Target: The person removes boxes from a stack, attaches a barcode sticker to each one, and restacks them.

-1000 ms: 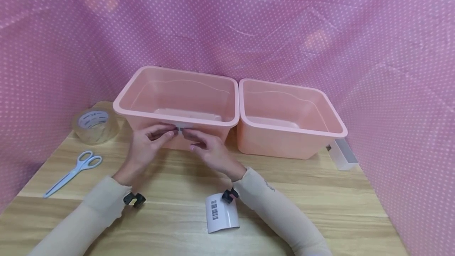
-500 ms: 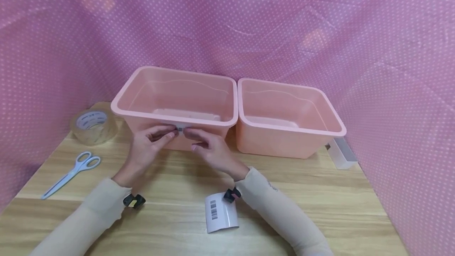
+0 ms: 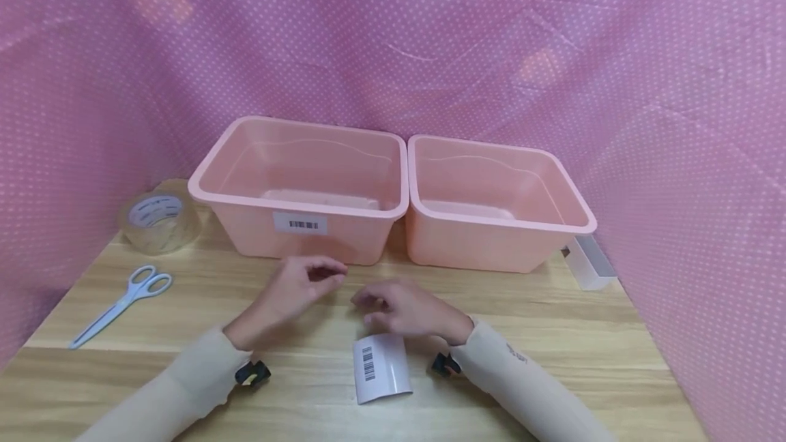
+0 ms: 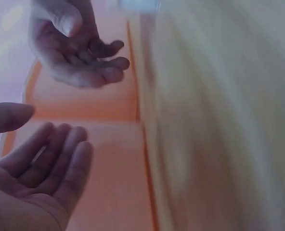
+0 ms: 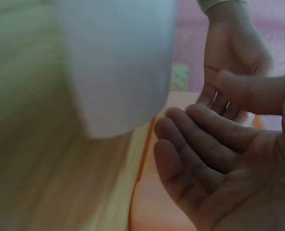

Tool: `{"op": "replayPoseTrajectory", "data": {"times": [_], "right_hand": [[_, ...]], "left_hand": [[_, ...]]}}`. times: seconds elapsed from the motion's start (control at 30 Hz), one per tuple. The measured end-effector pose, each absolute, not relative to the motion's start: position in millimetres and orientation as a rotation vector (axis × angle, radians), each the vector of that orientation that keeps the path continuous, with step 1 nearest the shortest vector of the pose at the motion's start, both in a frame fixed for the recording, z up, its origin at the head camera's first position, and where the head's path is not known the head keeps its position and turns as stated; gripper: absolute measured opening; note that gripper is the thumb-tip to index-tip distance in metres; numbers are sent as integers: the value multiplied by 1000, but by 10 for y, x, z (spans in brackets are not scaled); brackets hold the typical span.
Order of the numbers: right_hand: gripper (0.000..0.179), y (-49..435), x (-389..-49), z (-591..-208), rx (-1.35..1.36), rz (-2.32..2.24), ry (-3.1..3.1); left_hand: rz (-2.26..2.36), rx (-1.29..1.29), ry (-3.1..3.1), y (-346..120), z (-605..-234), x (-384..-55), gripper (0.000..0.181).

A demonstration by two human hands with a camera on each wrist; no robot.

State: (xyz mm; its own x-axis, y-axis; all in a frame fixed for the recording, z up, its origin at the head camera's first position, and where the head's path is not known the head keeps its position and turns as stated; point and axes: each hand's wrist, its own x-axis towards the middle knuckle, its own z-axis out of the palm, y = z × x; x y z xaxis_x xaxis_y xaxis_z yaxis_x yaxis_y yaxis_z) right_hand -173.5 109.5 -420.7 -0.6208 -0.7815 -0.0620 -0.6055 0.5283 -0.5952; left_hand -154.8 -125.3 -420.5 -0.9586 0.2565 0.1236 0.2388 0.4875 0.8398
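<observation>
On the front of the left pink bin [image 3: 258,227], just under its rim, a white barcode label [image 3: 301,224] lies in full view. My left hand [image 3: 299,286] is in front of that bin, over the wooden table, with fingers loosely bent and nothing between them. To its right my right hand [image 3: 402,307] hovers, also holding nothing, its fingers relaxed. Just below the right hand a second white barcode label [image 3: 382,368], slightly curled, lies on the table. Both palms look bare in the wrist views, where the left hand's fingers [image 4: 60,163] and the right hand's fingers [image 5: 205,149] are spread loosely.
A second pink bin [image 3: 473,244] stands against the first on the right. Clear packing tape [image 3: 162,234] and light blue scissors [image 3: 125,302] lie at the left of the table [image 3: 552,360]. A small white box [image 3: 589,263] stands at the right, near the polka-dot cloth [image 3: 393,39].
Both hands have come off the label on the left bin and drawn back toward the front right. That label, mostly covered by fingers before, now shows whole on the bin.
</observation>
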Motion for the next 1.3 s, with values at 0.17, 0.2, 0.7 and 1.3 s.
{"op": "replayPoseTrajectory", "data": {"times": [0.17, 0.2, 0.7, 1.3], "right_hand": [[37, 1261, -1626, -4288, -1179, -633, 2431], [38, 1286, -1606, -4298, -1178, -616, 2431], [27, 1558, -1462, -4351, -1010, -701, 2428], [19, 1812, -1638, -4155, -997, -1098, 2693]], "left_hand": [[1349, 508, 2607, -1012, -4334, -1476, 25], [1332, 525, 2585, -976, -4356, -1464, 24], [1257, 606, 2406, -643, -4409, -1374, 26], [1563, 330, 2333, -459, -4421, -1421, 13]]}}
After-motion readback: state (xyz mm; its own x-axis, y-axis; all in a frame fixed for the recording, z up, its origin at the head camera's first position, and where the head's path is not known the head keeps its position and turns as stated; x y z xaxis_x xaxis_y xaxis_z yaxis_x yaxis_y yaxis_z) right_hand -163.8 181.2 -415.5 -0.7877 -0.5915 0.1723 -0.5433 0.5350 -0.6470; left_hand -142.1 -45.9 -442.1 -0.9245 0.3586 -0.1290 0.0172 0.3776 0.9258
